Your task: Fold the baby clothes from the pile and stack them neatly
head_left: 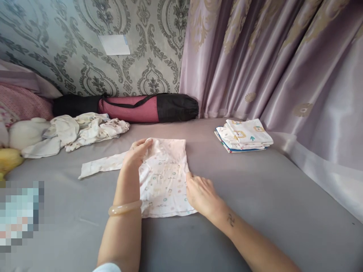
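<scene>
A small white baby shirt (163, 185) with a faint colourful print lies on the grey bed sheet (241, 223). Its right side is folded in, and one long sleeve (102, 165) stretches out to the left. My left hand (138, 152) grips the shirt's upper left edge near the shoulder, across the base of that sleeve. At the lower right edge of the shirt, my right hand (202, 192) has its fingers curled around the fabric; some fingertips are hidden. A pale bangle (124, 208) circles my left forearm.
Folded clothes (244, 136) are stacked at the back right. Crumpled clothes (87, 130) lie at the left, near a white plush toy (27, 132) and a yellow one (10, 160). A pink and black rolled bag (130, 108) runs along the wall; purple curtains (244, 56) hang at the right.
</scene>
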### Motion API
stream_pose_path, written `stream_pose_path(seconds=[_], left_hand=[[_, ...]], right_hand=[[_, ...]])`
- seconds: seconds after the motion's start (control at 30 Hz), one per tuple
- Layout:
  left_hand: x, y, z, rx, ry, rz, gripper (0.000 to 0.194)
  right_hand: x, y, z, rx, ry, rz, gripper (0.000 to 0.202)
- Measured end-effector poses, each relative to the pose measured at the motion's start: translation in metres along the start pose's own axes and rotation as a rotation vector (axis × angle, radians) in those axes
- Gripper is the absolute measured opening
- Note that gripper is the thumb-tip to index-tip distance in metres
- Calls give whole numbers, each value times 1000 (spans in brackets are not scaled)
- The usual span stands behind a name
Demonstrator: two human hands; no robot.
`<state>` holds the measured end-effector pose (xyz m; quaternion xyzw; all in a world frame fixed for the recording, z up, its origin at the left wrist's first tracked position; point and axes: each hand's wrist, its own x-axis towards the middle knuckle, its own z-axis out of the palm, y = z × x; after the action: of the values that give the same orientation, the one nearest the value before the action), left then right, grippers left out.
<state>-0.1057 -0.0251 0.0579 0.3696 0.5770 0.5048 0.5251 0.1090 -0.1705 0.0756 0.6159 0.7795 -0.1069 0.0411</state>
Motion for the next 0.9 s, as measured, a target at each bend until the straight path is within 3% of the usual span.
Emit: stream_pose_path(seconds=[0.17,0.3,0.53,0.67,0.77,0.9], left_hand=[[8,-12,-16,343,41,36,20],[0,-7,-16,658,74,50,20],[-4,-2,-16,808,81,31,21],[-1,-4,-20,835,81,38,22],[-3,-2,-23,875,81,18,24],[-6,3,-26,904,67,16,23]], right_hand=[[-11,-15,2,5,-26,-70,40],[-19,-24,-8,16,-123,-131,49],[-31,-26,-15,9,-227,-213,43],[-27,-9,-16,162,-187,-310,20],[-8,12,-18,323,-122,-276,24],[40,40,-8,391,137,-105,29]])
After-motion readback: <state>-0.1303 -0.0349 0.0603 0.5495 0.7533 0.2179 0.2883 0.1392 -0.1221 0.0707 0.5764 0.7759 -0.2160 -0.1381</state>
